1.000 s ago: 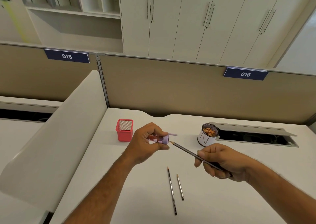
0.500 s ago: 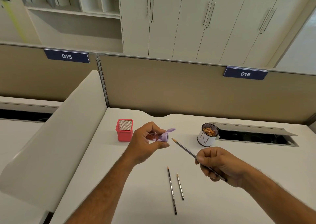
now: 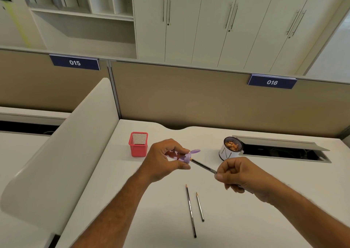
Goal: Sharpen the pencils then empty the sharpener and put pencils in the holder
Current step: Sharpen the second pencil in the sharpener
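My left hand [image 3: 164, 160] grips a small purple sharpener [image 3: 184, 156] with a clear body holding reddish shavings and a flipped-open purple lid. My right hand [image 3: 239, 173] pinches a dark pencil [image 3: 203, 165] whose tip sits at the sharpener's mouth. Two more pencils lie on the white desk [image 3: 113, 200] in front of me: a longer pencil [image 3: 190, 210] and a shorter pencil [image 3: 200, 206], tips pointing away. A red mesh holder [image 3: 138, 147] stands behind my left hand, with nothing visible inside.
A white cup [image 3: 229, 150] with a dark rim holds orange shavings, right of the sharpener. Behind it an open cable hatch [image 3: 282, 149] is set into the desk. A tan partition closes the back; a curved white divider [image 3: 62, 149] borders the left.
My right hand slid up the pencil and pushed its tip back against the sharpener's mouth, after it had been drawn clear half a second ago. My left hand stayed put.
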### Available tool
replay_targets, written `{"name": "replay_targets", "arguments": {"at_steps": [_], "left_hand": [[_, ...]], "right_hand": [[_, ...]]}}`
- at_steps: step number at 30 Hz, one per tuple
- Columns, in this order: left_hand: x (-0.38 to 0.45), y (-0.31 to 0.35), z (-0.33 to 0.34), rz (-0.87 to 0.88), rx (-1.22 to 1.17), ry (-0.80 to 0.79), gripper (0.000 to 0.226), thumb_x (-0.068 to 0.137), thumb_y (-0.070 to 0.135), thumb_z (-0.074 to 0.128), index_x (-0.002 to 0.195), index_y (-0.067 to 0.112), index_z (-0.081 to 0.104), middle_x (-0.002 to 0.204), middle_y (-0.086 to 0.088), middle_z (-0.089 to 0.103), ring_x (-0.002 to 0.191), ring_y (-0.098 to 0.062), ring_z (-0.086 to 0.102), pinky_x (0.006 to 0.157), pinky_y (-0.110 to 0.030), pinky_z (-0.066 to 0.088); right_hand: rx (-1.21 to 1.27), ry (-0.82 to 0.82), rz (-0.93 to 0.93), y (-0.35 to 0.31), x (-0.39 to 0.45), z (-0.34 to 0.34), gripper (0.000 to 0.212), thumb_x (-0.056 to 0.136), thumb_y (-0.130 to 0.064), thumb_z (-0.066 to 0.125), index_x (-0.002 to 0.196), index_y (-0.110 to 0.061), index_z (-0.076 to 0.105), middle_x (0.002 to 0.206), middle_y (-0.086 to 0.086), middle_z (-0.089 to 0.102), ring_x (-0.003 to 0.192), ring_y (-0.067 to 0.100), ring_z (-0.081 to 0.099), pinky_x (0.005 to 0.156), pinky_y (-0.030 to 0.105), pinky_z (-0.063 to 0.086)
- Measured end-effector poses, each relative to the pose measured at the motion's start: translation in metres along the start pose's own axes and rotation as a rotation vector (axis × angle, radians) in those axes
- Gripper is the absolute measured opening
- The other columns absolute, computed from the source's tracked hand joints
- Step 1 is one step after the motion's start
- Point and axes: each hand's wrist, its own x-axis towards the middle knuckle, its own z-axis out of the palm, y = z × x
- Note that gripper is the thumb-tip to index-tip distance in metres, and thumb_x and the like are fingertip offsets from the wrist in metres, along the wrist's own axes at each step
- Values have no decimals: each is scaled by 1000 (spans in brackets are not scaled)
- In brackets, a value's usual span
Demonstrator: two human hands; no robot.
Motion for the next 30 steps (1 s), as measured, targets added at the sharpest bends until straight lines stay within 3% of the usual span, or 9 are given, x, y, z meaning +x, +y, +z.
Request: {"name": "replay_targets", "arguments": {"at_steps": [4,7,11,15,20,23,26,28,30], "left_hand": [[1,1,-1,-38,24,-39,30,65,17,88,91,22,75,87,7,72,81,-12,68,71,-25,59],[2,1,-3,-131,10,-93,26,67,18,87,88,20,73,86,6,72,78,-10,67,70,-27,58],[2,-2,-6,-201,-32,-163,20,72,18,84,88,15,72,88,-2,72,80,-16,65,73,-32,57],[2,-3,-8,-249,-58,-214,15,78,19,79,89,11,72,90,-11,71,78,-17,62,71,-31,55],[4,-1,-9,-216,-85,-196,16,77,10,79,90,7,71,88,-7,71,77,-13,63,69,-23,55],[4,1,-9,-162,-60,-154,20,73,5,81,89,9,70,83,3,69,75,-7,63,66,-17,53],[5,-1,-10,-78,-40,-97,21,70,4,83,88,9,71,81,3,66,77,-9,65,67,-19,53],[5,-3,-10,-38,-32,-89,21,70,5,83,88,10,72,82,3,66,79,-14,66,69,-23,55],[5,-3,-11,-51,-14,-103,22,71,7,83,89,11,71,81,6,66,78,-11,65,69,-21,54]], "right_hand": [[-291,195,-112,-1,0,5,23,67,-19,89,78,-19,69,64,-4,67,48,8,52,46,19,41],[-707,459,-432,10,1,10,25,67,-16,87,71,-28,65,65,-13,65,52,6,56,48,15,42],[-1096,609,-1031,32,4,9,8,77,-18,80,81,-14,75,70,-2,67,55,18,59,45,30,47],[-1253,655,-1187,39,10,5,13,83,-18,77,87,-6,75,70,5,67,52,24,55,43,34,45],[-1181,585,-1082,37,10,11,15,88,-23,68,86,-8,73,66,2,65,50,22,57,40,34,46],[-956,483,-828,24,7,15,22,90,-33,60,80,-17,71,58,-5,63,47,14,55,41,31,46],[-561,313,-473,4,6,16,17,88,-22,69,73,-15,73,54,-2,65,43,8,49,44,18,38],[-282,158,-247,-7,5,13,17,89,-16,69,74,-10,75,55,4,67,40,7,42,44,19,34],[-205,84,-168,-14,3,10,16,88,-15,69,75,-10,75,58,8,69,40,12,41,42,20,34]]}}
